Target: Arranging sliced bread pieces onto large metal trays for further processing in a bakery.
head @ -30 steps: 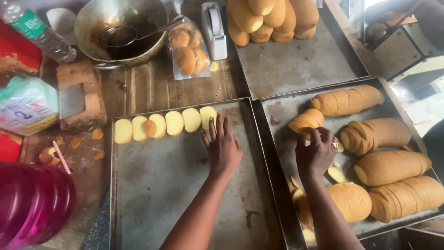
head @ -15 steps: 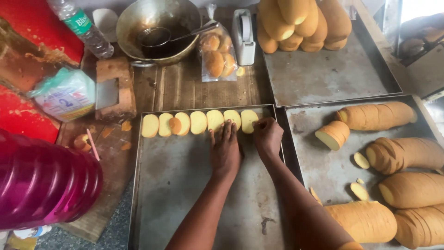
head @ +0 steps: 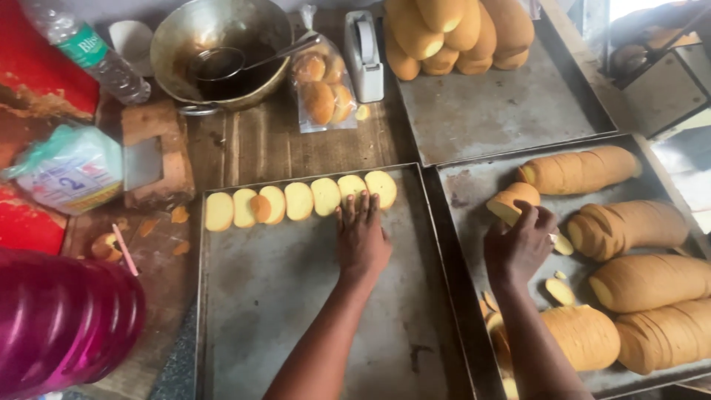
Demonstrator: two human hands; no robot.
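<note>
metal tray (head: 311, 326): slice row (head: 300, 201) runs left-right.

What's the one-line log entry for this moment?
left hand: flat by slice row on tray | right hand: on cut loaf

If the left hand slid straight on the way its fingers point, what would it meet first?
The left hand would meet the row of pale round bread slices first; its fingertips already seem to touch them.
</note>
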